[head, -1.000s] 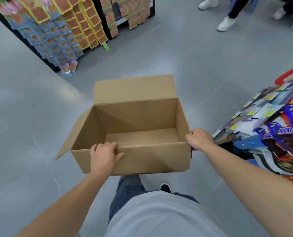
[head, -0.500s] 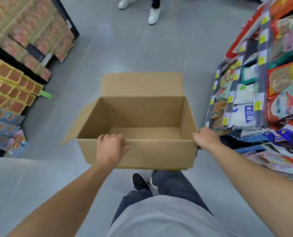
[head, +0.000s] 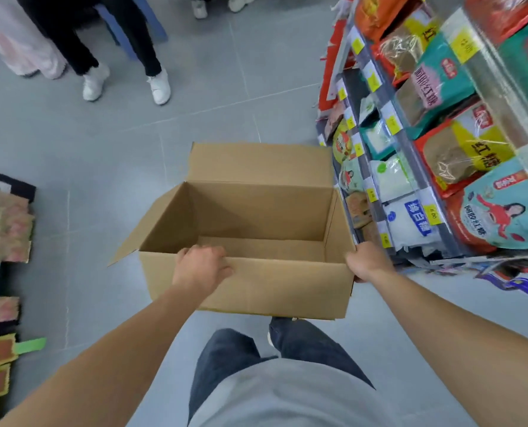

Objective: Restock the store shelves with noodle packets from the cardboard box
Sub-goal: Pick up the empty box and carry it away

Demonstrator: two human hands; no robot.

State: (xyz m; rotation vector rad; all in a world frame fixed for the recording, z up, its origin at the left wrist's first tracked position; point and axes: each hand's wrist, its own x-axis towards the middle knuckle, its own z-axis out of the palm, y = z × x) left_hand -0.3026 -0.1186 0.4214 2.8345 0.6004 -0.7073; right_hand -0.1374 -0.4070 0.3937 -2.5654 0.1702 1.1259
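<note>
Left hand (head: 199, 268) and right hand (head: 368, 262) carrying an open cardboard box (head: 256, 282), no noodle packets visible inside.

Left hand: fingers curled over the near top edge, gripping the front wall. Right hand: closed round the near right corner, fingers hidden behind the wall. Box: held in the air ahead of the person's legs, flaps open at left and far side, bare bottom showing. Step, as judged: the box appears emptied, so stocking looks finished or the box is being carried elsewhere; next move likely calls for setting it down or refilling. Room: store shelves (head: 441, 167) of bagged goods just beside the box's right wall, tightest edge; grey floor (head: 195, 112) open ahead and left; bystanders' feet (head: 159, 87) well apart at the far end; product display (head: 1, 229) along the left margin.
</note>
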